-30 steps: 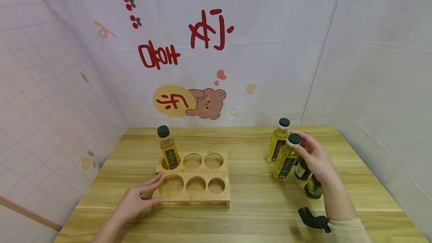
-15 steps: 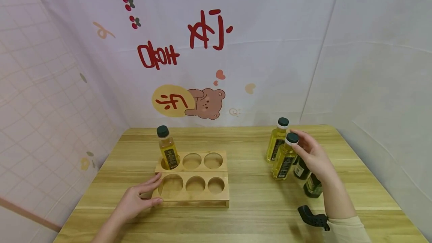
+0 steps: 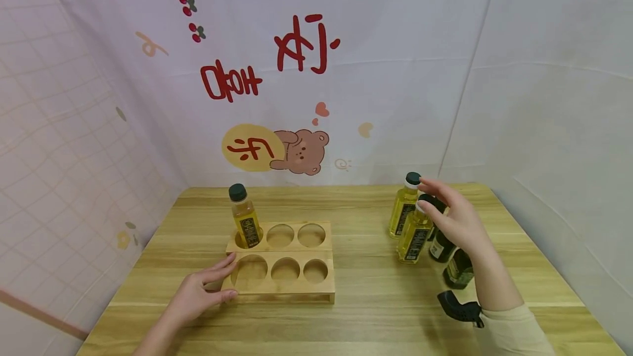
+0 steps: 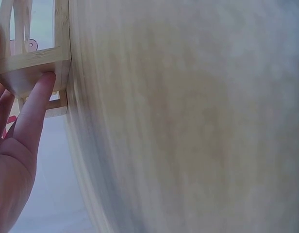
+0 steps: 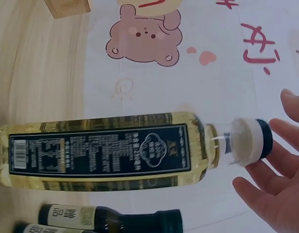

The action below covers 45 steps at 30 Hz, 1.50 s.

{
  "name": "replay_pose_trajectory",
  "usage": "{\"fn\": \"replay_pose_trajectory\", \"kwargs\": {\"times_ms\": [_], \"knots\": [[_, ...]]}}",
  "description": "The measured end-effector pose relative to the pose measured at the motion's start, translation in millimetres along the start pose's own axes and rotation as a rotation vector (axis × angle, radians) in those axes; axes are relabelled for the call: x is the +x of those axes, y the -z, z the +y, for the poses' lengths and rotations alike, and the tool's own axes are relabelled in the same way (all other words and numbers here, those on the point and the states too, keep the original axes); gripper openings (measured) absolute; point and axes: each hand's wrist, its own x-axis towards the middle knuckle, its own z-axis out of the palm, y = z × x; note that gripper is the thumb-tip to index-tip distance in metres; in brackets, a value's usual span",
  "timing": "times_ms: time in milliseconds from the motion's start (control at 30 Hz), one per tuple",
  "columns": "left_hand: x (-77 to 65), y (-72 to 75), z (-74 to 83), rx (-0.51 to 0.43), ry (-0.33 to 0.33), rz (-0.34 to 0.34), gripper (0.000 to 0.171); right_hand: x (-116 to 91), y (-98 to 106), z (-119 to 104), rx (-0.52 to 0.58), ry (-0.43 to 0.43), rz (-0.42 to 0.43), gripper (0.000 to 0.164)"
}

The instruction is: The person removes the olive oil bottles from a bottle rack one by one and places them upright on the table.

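Note:
My left hand holds the left end of a two-tier wooden bottle rack; in the left wrist view, the thumb lies against its end panel. An oil bottle with a dark green cap stands in the rack's back-left hole. On the right, my right hand is spread loosely around the cap of the front yellow oil bottle, its index fingertip near the cap of the rear oil bottle. The right wrist view shows an oil bottle upright on the table, the fingers apart around its cap.
Small dark green bottles stand beside and behind the oil bottles, partly hidden by the right hand. A black curved wrist mount sticks out from the right sleeve. A printed white cloth hangs behind the wooden table.
My right hand has loosened from the front oil bottle's cap, its fingers spreading and moving slightly left toward the rear bottle. The left hand and rack stay almost still.

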Motion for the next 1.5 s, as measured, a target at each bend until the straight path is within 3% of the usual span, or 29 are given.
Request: {"fn": "replay_pose_trajectory", "kwargs": {"times_ms": [200,733,1500], "knots": [[0.5,0.0,0.3,-0.001,-0.010,0.006,0.065,6,-5,-10,-0.087,0.130,0.019,0.049],[-0.4,0.0,-3.0,0.001,0.001,0.008,0.065,15,-35,-29,-0.131,0.317,0.018,0.058],[-0.7,-0.6,-1.5,0.002,-0.023,0.014,0.064,34,-144,-65,0.084,0.297,-0.212,0.051]]}}
